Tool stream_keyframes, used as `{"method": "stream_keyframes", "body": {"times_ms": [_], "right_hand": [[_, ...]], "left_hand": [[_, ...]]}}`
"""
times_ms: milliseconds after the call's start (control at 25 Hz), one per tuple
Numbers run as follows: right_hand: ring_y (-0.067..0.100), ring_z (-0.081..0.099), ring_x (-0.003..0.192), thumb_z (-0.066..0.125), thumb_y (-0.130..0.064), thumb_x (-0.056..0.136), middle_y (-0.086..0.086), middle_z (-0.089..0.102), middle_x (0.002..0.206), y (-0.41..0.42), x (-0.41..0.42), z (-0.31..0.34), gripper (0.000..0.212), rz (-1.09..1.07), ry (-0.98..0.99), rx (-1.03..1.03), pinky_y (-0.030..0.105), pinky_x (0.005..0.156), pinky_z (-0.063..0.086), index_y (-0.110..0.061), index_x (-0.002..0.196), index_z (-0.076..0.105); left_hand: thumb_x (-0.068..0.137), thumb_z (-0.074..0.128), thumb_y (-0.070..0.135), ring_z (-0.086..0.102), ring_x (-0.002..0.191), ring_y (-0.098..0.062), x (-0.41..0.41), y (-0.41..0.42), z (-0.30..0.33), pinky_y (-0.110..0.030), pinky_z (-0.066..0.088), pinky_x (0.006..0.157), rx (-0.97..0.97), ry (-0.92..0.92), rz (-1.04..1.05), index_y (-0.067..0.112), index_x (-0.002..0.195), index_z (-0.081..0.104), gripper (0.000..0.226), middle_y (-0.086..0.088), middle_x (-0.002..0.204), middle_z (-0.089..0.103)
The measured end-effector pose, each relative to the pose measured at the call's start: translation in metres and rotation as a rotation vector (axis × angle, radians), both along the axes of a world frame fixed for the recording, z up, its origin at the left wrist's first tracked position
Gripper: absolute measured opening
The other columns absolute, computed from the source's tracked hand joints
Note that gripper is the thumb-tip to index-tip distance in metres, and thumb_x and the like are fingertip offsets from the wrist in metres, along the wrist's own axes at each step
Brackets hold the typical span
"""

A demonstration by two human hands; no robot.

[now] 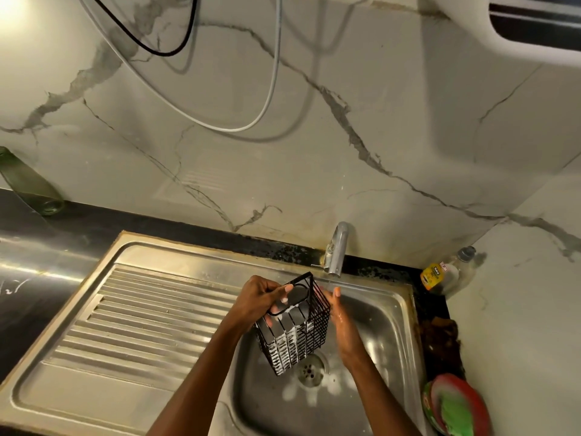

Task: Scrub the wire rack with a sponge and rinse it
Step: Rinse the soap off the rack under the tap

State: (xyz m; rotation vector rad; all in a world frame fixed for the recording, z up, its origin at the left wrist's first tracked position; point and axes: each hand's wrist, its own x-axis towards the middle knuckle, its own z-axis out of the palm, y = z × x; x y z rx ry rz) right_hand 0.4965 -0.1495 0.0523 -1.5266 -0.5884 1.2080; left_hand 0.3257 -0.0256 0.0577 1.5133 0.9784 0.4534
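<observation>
Holding soapy wire rack (pixel 294 328) over sink (pixel 386 313), both hands.

Dish-soap bottle (pixel 446 272) by the wall corner, green bottle (pixel 28 184) far left, cables (pixel 267 99) overhead.

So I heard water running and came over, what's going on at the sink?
A person is rinsing a soapy black wire rack over the sink basin. The left hand grips its rim, while the right hand lies flat against its right side. Water runs from the tap onto the rack's top corner. Foam clings to the wires and sits around the drain. A green sponge lies in a red dish at the right.
</observation>
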Motion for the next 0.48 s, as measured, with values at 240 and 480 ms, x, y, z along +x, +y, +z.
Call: {"method": "stream_keyframes", "body": {"times_ms": [240,480], "right_hand": [[0.012,0.045,0.14,0.043,-0.037,0.103,-0.002,0.054,0.146,0.007,0.003,0.001,0.05,-0.096,-0.135,0.181,0.033,0.117,0.03,-0.009,0.143,0.051],[0.016,0.031,0.147,0.035,-0.066,0.094,0.001,0.034,0.159,-0.011,-0.003,-0.061,0.075,-0.234,0.002,-0.063,0.027,0.114,0.025,-0.018,0.151,0.036]], "left_hand": [[0.094,0.072,0.041,0.059,0.043,-0.021,0.016,0.01,0.002,-0.029,0.054,0.044,0.046,0.028,-0.053,0.007,0.081,0.079,0.037,-0.008,0.057,0.066],[0.094,0.072,0.038,0.054,0.042,-0.018,0.017,0.006,0.009,-0.026,0.049,0.04,0.038,-0.045,0.034,0.011,0.072,0.076,0.035,-0.005,0.052,0.059]]}}
